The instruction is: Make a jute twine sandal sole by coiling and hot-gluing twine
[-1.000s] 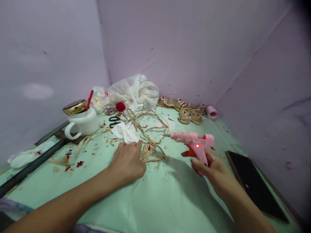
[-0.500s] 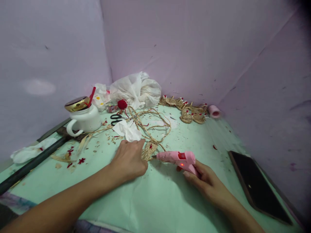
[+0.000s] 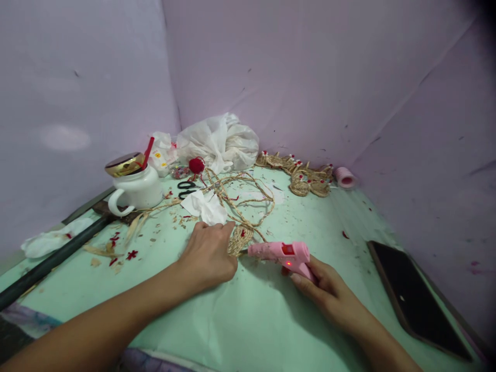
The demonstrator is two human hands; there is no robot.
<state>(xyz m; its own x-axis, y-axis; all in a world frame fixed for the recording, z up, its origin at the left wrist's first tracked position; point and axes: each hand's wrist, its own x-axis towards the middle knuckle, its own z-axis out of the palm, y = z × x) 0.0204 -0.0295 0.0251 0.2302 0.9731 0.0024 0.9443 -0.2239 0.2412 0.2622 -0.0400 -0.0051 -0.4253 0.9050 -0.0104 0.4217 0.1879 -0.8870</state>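
My right hand (image 3: pixel 329 292) is wrapped round the handle of a pink glue gun (image 3: pixel 279 252) whose red light is on. Its nozzle points left and touches a small coiled jute piece (image 3: pixel 239 239) on the pale green table (image 3: pixel 248 315). My left hand (image 3: pixel 209 253) rests on the table with curled fingers pressing the left edge of that coil. Loose jute rope (image 3: pixel 240 199) runs from the coil toward the back. A crumpled white tissue (image 3: pixel 205 206) lies just beyond my left hand.
A white mug with a gold lid (image 3: pixel 134 183), black scissors (image 3: pixel 186 188), a red yarn ball (image 3: pixel 197 165) and a white plastic bag (image 3: pixel 220 142) stand at the back left. Finished jute pieces (image 3: pixel 306 181) and a pink spool (image 3: pixel 344 177) lie back right. A dark phone (image 3: pixel 414 297) lies right; a dark rod (image 3: pixel 50 261) lies left.
My right hand lowered the glue gun from above the table and swung its nozzle left to the jute coil. My left hand stayed on the coil.
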